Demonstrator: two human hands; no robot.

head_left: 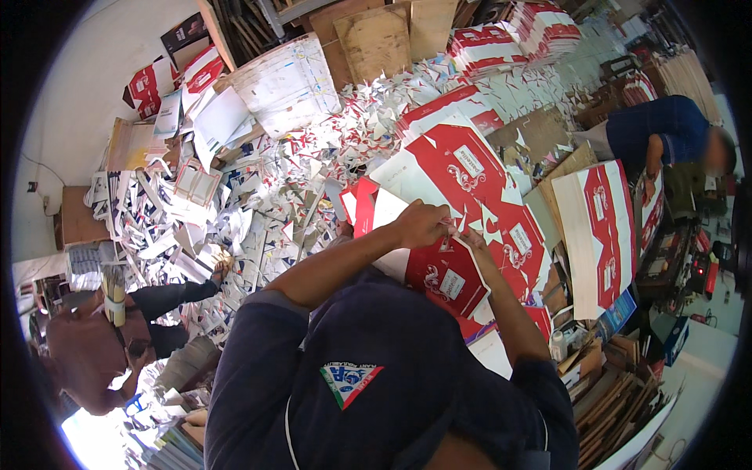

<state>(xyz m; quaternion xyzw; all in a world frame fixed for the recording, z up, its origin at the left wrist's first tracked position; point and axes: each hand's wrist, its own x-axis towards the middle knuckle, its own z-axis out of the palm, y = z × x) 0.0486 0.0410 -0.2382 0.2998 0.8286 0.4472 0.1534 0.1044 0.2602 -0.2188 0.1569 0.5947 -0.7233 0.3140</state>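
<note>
My left hand (423, 224) is closed, its fingertips pinching at the upper edge of a red-and-white printed card blank (431, 262). Close against it, my right hand (475, 241) is also closed on the same edge; the exact fingertip grip is small and partly hidden. The blank leans toward me in front of my body. Just beyond lies a larger spread of red-and-white printed card sheets (443, 157), with loose white triangular offcuts (490, 223) on top. A folded red-and-white piece (365, 205) lies beside my left forearm.
Paper scraps (274, 188) cover the floor left and ahead. A tall stack of printed card (581, 243) stands at right, with more stacks (487, 48) at the back. One person (654, 129) bends over at far right; another (98, 345) crouches at left. Boards (376, 43) lean behind.
</note>
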